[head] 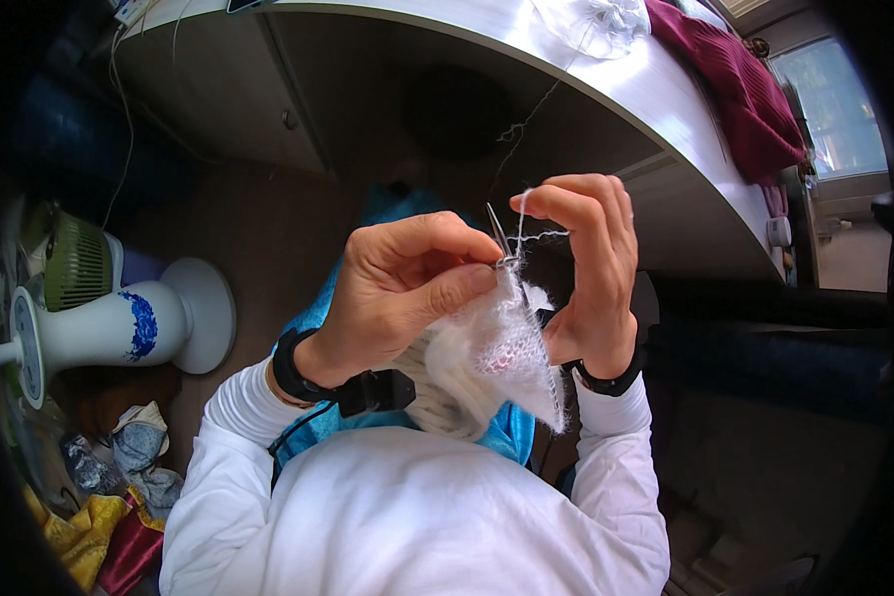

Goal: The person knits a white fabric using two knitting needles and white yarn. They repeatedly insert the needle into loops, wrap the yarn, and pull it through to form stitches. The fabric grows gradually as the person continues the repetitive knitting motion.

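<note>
Between thumb and forefinger, my left hand pinches metal knitting needles where they cross at the top of a fuzzy white knitted piece. My right hand is raised beside it, with white yarn looped over the tip of its forefinger; its lower palm is partly behind the knitting. A thin strand runs from there up to a clear plastic bag on the desk. Thicker off-white knitting lies on my lap, over shiny blue cloth.
A curved-looking white desk spans the front and right, bearing a maroon ribbed garment. At left stand a white pedestal with a blue pattern and a green slatted basket. Yellow and red cloths lie lower left.
</note>
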`<state>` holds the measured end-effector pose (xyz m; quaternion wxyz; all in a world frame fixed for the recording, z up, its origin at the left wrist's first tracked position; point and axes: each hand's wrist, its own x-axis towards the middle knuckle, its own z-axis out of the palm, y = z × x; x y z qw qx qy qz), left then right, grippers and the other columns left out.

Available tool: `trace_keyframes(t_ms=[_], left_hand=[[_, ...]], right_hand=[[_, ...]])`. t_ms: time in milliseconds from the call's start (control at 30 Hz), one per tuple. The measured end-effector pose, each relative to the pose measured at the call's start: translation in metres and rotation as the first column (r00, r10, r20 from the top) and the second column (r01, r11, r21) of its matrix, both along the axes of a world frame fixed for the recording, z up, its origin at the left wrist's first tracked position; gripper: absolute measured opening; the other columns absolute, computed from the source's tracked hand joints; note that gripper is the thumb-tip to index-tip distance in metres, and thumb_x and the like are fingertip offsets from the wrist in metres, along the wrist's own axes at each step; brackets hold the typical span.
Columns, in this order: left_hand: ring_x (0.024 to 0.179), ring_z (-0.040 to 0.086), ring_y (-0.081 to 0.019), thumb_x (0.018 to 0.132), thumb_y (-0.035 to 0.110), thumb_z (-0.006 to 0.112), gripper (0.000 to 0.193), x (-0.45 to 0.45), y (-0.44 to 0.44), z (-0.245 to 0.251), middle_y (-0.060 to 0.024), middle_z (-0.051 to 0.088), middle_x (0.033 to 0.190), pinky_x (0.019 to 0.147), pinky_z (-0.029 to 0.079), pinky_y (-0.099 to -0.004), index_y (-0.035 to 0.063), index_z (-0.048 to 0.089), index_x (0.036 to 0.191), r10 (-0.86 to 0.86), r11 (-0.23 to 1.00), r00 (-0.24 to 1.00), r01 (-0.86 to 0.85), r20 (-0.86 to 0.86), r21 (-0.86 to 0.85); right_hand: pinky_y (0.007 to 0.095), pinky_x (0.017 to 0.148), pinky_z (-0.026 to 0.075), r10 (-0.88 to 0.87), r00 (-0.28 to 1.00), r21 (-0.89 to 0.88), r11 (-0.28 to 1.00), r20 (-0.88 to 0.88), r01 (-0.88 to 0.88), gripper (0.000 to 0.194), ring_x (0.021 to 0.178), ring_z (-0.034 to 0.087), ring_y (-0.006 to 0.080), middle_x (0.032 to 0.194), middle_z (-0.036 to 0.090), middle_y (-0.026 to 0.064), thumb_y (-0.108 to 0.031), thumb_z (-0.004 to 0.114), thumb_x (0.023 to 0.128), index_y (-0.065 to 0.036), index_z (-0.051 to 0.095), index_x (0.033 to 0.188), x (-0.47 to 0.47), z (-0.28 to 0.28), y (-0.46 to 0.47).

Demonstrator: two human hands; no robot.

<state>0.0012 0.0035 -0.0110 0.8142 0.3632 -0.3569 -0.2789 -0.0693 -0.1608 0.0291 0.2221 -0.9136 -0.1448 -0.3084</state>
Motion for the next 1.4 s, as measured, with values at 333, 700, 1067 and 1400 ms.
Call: trace_keyframes(t_ms=[333, 700, 1067, 1400], left_hand=[[0.063, 0.059, -0.0126, 0.070, -0.004, 0.066, 0.017, -0.005, -0.001, 0.012, -0.0080, 0.060, 0.074, 0.051, 0.046, -0.0210, 0.0010, 0.062, 0.086, 0.311, 0.937, 0.798, -0.348, 0.516, -0.025], [0.065, 0.062, -0.0183, 0.069, 0.005, 0.070, 0.021, -0.008, 0.000, 0.008, -0.0092, 0.061, 0.079, 0.055, 0.051, -0.0241, 0.0058, 0.062, 0.088, 0.401, 0.904, 0.619, -0.386, 0.676, -0.182], [0.059, 0.060, -0.0160, 0.069, 0.004, 0.068, 0.016, -0.007, -0.001, 0.005, -0.0083, 0.060, 0.075, 0.048, 0.049, -0.0220, 0.0041, 0.062, 0.085, 0.446, 0.886, 0.637, -0.417, 0.629, -0.205], [0.069, 0.060, -0.0121, 0.074, -0.002, 0.064, 0.015, -0.009, -0.003, 0.005, -0.0066, 0.060, 0.077, 0.059, 0.049, -0.0196, 0.0009, 0.060, 0.088, 0.181, 0.983, 0.960, -0.184, 0.215, -0.007]], right_hand=[[0.0310, 0.062, 0.032, 0.024, 0.984, 0.117, 0.992, 0.179, -0.045, 0.060, 0.069, 0.048, 0.0207, 0.082, 0.055, 0.0053, -0.045, 0.073, 0.048, -0.009, 0.055, 0.092, -0.002, -0.009, 0.005], [0.0317, 0.061, 0.031, -0.005, 0.983, 0.117, 0.993, 0.184, -0.017, 0.061, 0.067, 0.047, 0.0184, 0.079, 0.055, 0.0034, -0.048, 0.074, 0.048, -0.008, 0.055, 0.091, -0.010, -0.018, 0.007], [0.0307, 0.063, 0.029, -0.037, 0.961, 0.036, 0.999, 0.274, 0.028, 0.055, 0.063, 0.045, 0.0166, 0.073, 0.051, 0.0007, -0.063, 0.053, 0.063, -0.013, 0.059, 0.087, -0.023, -0.018, 0.006], [0.0313, 0.059, 0.027, 0.033, 0.999, 0.206, 0.978, 0.027, -0.038, 0.050, 0.061, 0.043, 0.0183, 0.068, 0.051, 0.0036, -0.048, 0.066, 0.051, -0.010, 0.058, 0.082, -0.003, -0.014, 0.004]])
